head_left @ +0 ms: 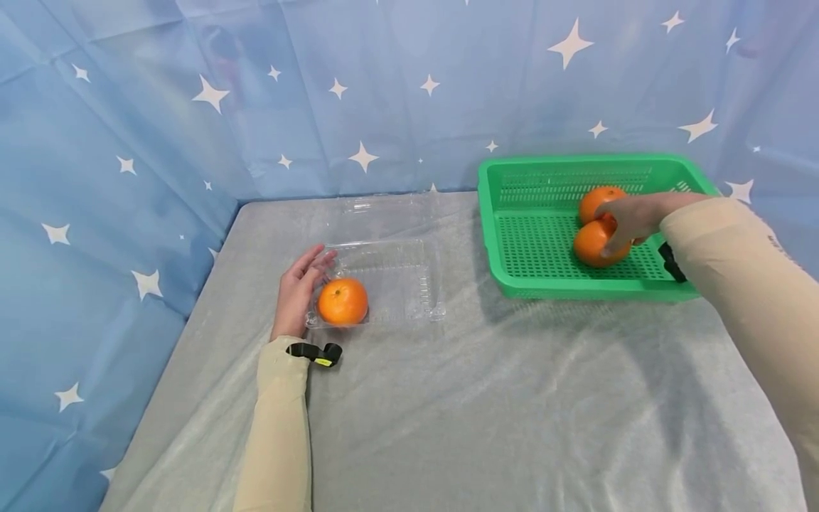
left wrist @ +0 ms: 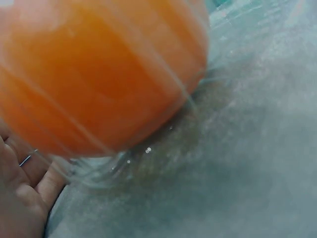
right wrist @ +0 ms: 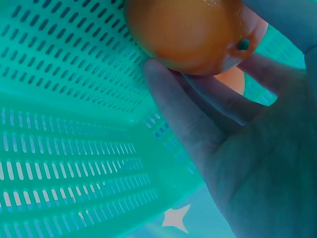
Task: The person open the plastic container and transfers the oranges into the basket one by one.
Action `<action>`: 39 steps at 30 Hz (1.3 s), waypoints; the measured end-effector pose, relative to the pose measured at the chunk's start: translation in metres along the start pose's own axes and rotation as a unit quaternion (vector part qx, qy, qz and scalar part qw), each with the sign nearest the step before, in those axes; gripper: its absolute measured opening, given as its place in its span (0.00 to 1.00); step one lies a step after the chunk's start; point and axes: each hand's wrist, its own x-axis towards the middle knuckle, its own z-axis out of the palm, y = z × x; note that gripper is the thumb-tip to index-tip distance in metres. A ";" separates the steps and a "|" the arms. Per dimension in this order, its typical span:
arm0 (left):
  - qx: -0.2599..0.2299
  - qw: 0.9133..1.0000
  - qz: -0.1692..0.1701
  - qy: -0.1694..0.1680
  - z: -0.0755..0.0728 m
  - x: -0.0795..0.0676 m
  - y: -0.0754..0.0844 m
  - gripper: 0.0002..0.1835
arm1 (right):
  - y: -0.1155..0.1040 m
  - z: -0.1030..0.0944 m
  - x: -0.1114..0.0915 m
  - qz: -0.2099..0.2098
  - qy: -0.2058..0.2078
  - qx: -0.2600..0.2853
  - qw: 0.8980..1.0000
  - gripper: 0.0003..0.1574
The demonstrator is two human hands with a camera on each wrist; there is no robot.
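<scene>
My right hand [head_left: 630,217] reaches into a green plastic basket [head_left: 525,287] and holds an orange [head_left: 595,245], its fingers and thumb around the fruit. In the right wrist view, fingers lie along the underside of this orange [right wrist: 188,37], whose green stem end shows. Another orange [head_left: 598,199] sits right behind it in the basket. On the left, my left hand [head_left: 296,295] rests at the left wall of a clear plastic box [head_left: 397,284], fingers loosely extended. Inside the box's near left corner lies an orange [head_left: 343,301], seen through the clear wall in the left wrist view.
The box's clear lid [head_left: 384,213] is folded back toward the curtain. A grey cloth [head_left: 480,412] covers the table. Blue curtains with white stars [head_left: 384,92] stand behind and to the left, and the basket's far rim is close to the back curtain.
</scene>
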 end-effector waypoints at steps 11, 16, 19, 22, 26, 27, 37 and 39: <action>0.006 1.000 0.005 -0.004 0.002 0.000 0.001 0.22 | 0.008 -0.002 -0.003 -0.004 -0.027 0.050 0.998 0.60; 0.008 1.000 0.004 -0.002 0.002 0.000 0.002 0.22 | 0.014 -0.002 -0.003 -0.013 -0.030 0.070 0.997 0.60; 0.011 1.000 0.004 -0.003 0.002 0.001 0.002 0.23 | 0.020 -0.002 -0.005 -0.015 -0.038 0.086 0.995 0.59; 0.011 1.000 0.006 -0.004 0.002 0.001 0.001 0.23 | 0.025 -0.003 -0.008 -0.012 -0.048 0.113 0.992 0.59; 0.013 1.000 0.010 -0.004 0.002 0.002 0.002 0.22 | 0.029 -0.003 -0.011 -0.003 -0.054 0.140 0.989 0.59; 0.014 1.000 0.010 -0.004 0.003 0.002 0.002 0.22 | 0.029 -0.003 -0.011 -0.001 -0.054 0.144 0.988 0.59; 0.009 1.000 0.005 -0.002 0.001 0.001 0.000 0.22 | 0.023 -0.005 -0.011 -0.002 -0.044 0.110 0.993 0.56; 0.013 1.000 0.004 -0.002 0.000 0.001 0.000 0.22 | 0.021 -0.005 -0.009 -0.006 -0.039 0.092 0.995 0.56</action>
